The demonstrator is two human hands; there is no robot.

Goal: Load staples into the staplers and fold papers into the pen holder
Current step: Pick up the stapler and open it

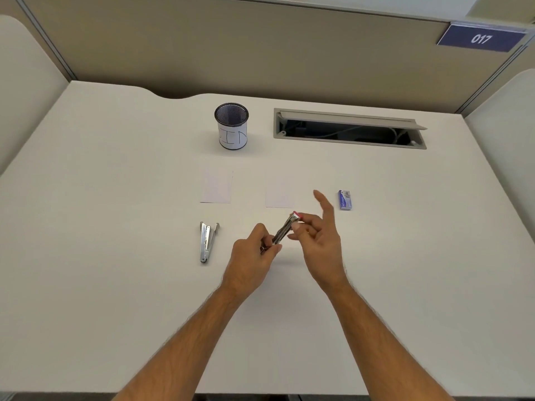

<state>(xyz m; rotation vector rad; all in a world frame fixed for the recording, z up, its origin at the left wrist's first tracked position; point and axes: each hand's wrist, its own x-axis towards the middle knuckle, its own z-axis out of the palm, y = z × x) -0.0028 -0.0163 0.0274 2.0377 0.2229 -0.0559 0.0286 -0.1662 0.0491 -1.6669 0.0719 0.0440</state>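
My left hand (252,253) grips the rear end of a small metal stapler (285,231) held above the desk, its pink-tipped nose pointing up and right. My right hand (321,241) pinches the stapler near its front with thumb and middle fingers, while the index finger sticks out straight. A second metal stapler (207,241) lies on the desk to the left with its top swung apart. Two white paper sheets (217,185) (279,191) lie flat beyond the hands. A black mesh pen holder (232,127) with a white label stands farther back. A small blue staple box (345,200) lies to the right.
A recessed cable slot (348,128) with its lid raised sits at the back right of the white desk (115,285). Beige partition walls enclose the desk, with a blue "017" sign (481,38) at the upper right.
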